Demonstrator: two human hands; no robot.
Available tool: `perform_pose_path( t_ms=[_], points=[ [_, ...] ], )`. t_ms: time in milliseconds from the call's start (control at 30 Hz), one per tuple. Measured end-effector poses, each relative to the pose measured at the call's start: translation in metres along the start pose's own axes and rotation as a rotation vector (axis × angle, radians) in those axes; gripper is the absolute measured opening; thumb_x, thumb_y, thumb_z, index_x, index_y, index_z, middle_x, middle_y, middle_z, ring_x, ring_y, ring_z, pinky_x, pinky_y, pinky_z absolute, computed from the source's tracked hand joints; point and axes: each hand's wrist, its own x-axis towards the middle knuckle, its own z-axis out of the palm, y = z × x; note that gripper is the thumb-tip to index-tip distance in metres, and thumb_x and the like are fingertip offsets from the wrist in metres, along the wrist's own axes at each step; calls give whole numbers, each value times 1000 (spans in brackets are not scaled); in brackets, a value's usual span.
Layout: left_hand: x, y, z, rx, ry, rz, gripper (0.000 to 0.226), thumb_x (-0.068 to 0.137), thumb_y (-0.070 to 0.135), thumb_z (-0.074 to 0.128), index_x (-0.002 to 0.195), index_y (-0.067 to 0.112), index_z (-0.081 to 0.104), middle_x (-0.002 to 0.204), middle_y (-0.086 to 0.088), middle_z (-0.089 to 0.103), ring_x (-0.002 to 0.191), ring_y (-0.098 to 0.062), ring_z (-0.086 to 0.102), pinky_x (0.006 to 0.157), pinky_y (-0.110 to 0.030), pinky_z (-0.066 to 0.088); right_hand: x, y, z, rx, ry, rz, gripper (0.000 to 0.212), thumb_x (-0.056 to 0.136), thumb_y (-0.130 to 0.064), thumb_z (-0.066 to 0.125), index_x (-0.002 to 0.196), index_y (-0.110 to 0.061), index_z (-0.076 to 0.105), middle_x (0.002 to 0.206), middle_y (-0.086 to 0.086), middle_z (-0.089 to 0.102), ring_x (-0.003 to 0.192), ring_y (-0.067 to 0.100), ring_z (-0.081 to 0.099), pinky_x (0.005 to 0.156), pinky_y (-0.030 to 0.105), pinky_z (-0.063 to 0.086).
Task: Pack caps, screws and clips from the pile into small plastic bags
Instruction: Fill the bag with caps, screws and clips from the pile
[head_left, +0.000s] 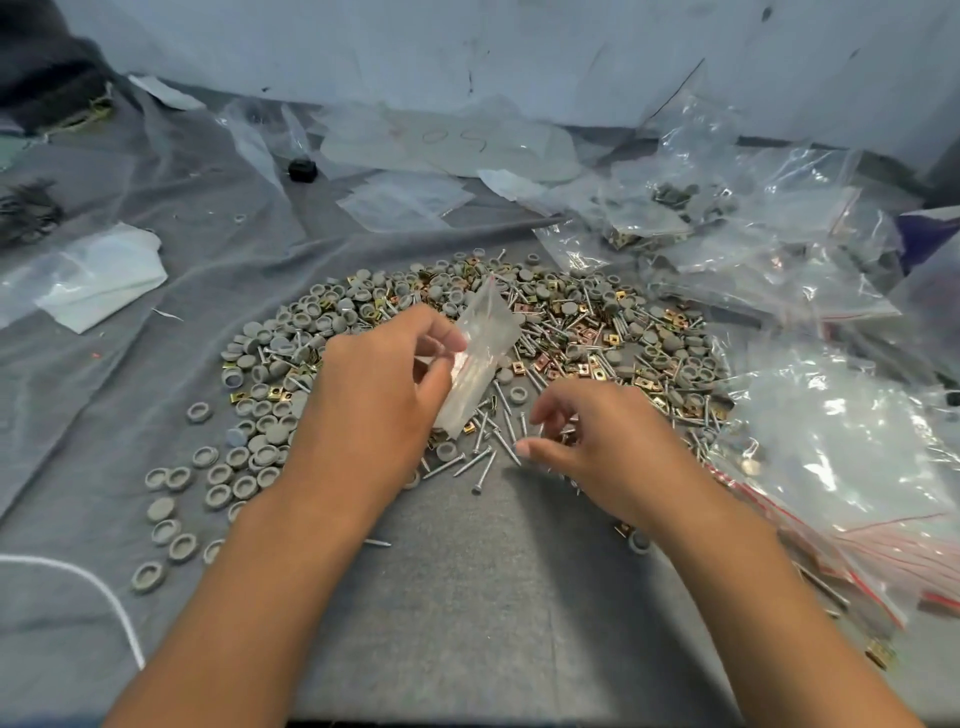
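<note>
The step in hand looks like gathering screws for a fresh bag. At the frame's centre the left hand (384, 374) pinches a small clear plastic bag (480, 358) between thumb and fingers, holding it above the pile (597, 332) of grey caps, screws and brass clips. Just right of it, the right hand (597, 441) hovers over loose screws (483, 457), fingers curled; whether it holds any I cannot tell. Next, the bag's mouth probably needs opening so screws can drop in.

Single head-worn wide-angle view, forward and down, close over the grey cloth (493, 597).
</note>
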Motion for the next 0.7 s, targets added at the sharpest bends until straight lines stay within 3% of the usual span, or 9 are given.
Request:
perform_pose_path(
  t_ms=[100, 200, 267, 333, 400, 600, 700],
  points=[
    [-2, 2, 0, -18, 19, 55, 23, 97, 13, 64, 107, 30, 74, 83, 22, 65, 62, 13, 58, 53, -5, 42, -2, -8, 12, -122, 55, -44, 28, 85, -58, 70, 99, -36, 60, 92, -17, 56, 87, 7, 53, 71, 27, 47],
    [-2, 1, 2, -42, 6, 94, 29, 97, 7, 59, 111, 25, 76, 85, 21, 63, 64, 21, 54, 57, 0, 37, -2, -9, 14, -132, 84, -27, 21, 91, -49, 68, 100, -32, 60, 95, -13, 55, 94, 14, 52, 75, 32, 48],
    [-2, 0, 4, -34, -12, 128, 33, 95, 1, 57, 112, 22, 76, 94, 16, 66, 73, 16, 57, 70, -3, 44, -2, -8, 13, -111, 79, 1, 15, 93, -39, 69, 100, -29, 61, 95, -11, 55, 97, 16, 54, 78, 36, 50],
    [1, -1, 8, -8, -36, 165, 37, 92, -5, 59, 112, 21, 76, 112, 10, 68, 93, 4, 61, 88, -20, 52, -2, -8, 12, -125, 68, 4, 14, 94, -34, 68, 105, -27, 62, 99, -8, 58, 98, 17, 55, 81, 39, 52],
    [3, -2, 12, 12, -49, 180, 38, 92, -7, 60, 111, 21, 76, 119, 8, 64, 100, -5, 59, 90, -23, 51, -2, -9, 12, -133, 47, -2, 16, 95, -30, 66, 110, -26, 61, 103, -6, 61, 101, 18, 56, 83, 39, 53],
    [3, -5, 16, -34, -101, 125, 20, 97, 19, 65, 110, 30, 75, 107, 20, 64, 89, 5, 59, 80, -6, 41, -2, -14, 14, -169, 1, 68, 16, 92, -22, 57, 108, -21, 56, 92, -2, 65, 89, 24, 61, 69, 37, 52],
    [2, -6, 17, -27, -125, 105, 22, 91, 32, 73, 112, 33, 73, 105, 22, 63, 85, 5, 56, 72, -5, 39, -2, -16, 12, -156, -14, 88, 12, 91, -24, 57, 102, -19, 58, 94, 2, 63, 91, 26, 59, 72, 38, 51]
  ],
)
